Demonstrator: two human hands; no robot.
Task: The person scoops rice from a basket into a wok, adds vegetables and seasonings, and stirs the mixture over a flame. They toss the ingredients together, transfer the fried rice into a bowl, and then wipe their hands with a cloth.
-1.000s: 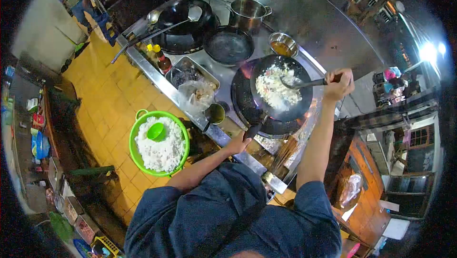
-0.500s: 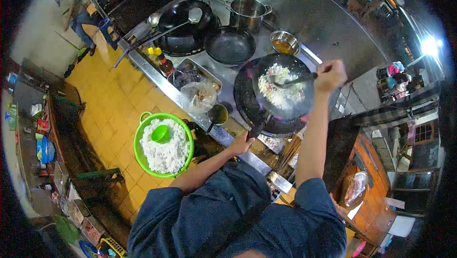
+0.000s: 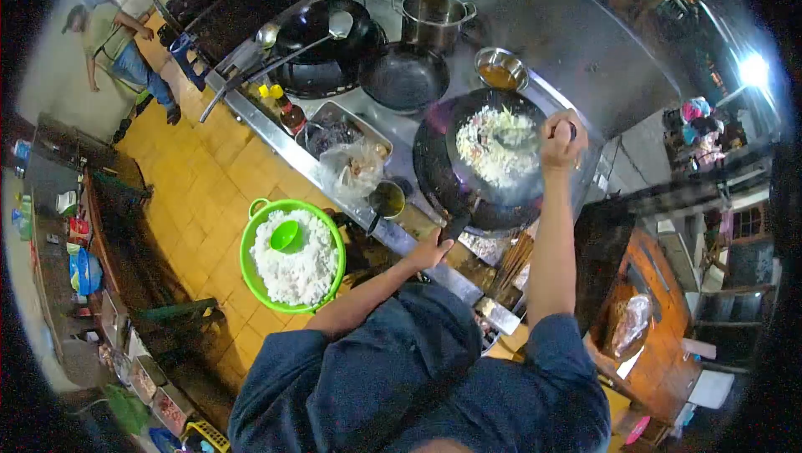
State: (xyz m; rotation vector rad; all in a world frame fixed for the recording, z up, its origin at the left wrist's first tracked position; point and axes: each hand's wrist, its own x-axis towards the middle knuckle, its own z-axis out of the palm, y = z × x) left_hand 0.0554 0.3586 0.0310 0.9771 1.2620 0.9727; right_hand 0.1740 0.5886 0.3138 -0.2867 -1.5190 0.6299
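Note:
A black wok [image 3: 526,188] sits tilted over the burner, holding a pale mix of rice and chopped bits [image 3: 493,152]. My left hand [image 3: 428,250] is closed round its dark handle [image 3: 455,226], at the near side. At the wok's right rim my right hand [image 3: 564,142] is wrapped round the handle of a wok spatula [image 3: 516,131], whose blurred head is down in the food. Left of my forearm stands a green basket [image 3: 247,265] of white rice [image 3: 292,273], with a green bowl [image 3: 286,236] resting on the rice.
Beyond the wok are a bowl of orange-brown liquid [image 3: 501,75], a steel pot [image 3: 430,27] and a black pan [image 3: 403,77]. Sauce bottles [image 3: 291,115], a plastic bag [image 3: 351,171] and a small pot [image 3: 387,200] line the counter's left side. A person [image 3: 125,56] stands upper left.
My right hand has turned and shifted slightly toward the wok, with the spatula moving through the food. The person at upper left has come further into view.

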